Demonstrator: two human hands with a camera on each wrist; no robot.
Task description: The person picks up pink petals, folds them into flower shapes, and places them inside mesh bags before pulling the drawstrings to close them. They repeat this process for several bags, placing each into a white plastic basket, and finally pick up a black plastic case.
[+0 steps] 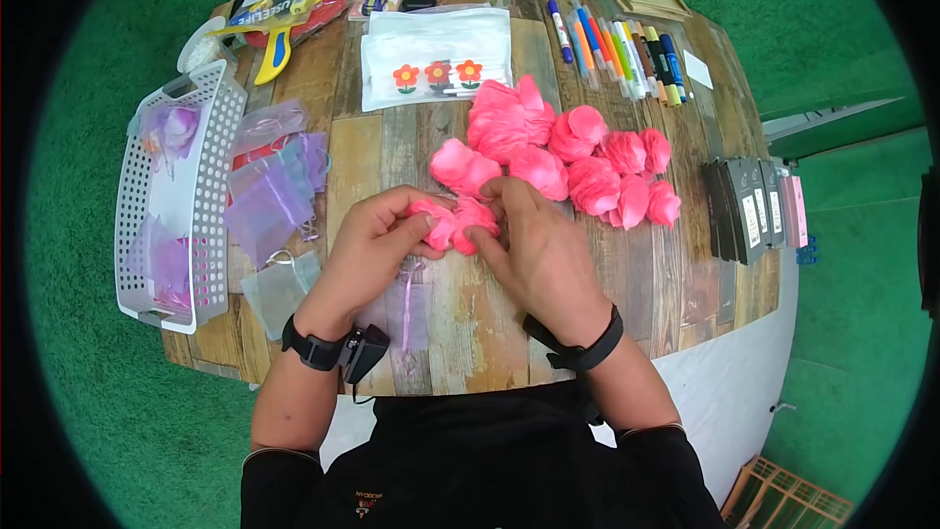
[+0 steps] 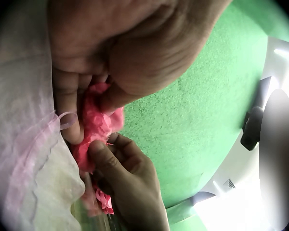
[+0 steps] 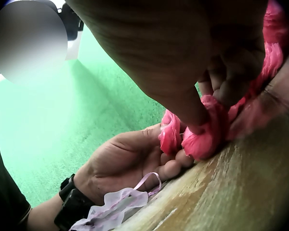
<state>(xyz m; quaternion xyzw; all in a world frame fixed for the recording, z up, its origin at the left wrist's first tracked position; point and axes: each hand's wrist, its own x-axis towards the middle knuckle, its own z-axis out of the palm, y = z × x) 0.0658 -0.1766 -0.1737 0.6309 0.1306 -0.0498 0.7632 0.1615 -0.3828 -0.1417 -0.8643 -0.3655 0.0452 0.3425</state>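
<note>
Between both hands is a small bunch of bright pink artificial petals [image 1: 446, 227], close over the wooden table. My left hand [image 1: 367, 247] pinches its left side between thumb and fingers, as the left wrist view also shows. On the other side my right hand [image 1: 546, 260] grips the bunch, thumb in front and fingers curled behind. Just beyond the fingers, more pink petal bunches [image 1: 537, 171] lie clustered on the table. A sheer lilac organza bag [image 1: 406, 306] with a ribbon lies under and beside the left hand; its ribbon loop is by the fingers in the right wrist view.
At left stands a white perforated basket [image 1: 211, 225] with purple bags, next to loose organza bags [image 1: 269, 201]. A flower-printed pouch [image 1: 436, 54], markers [image 1: 627, 54] and yellow-handled scissors [image 1: 276, 54] lie toward the back. Dark boxes [image 1: 739, 206] stand at the right edge.
</note>
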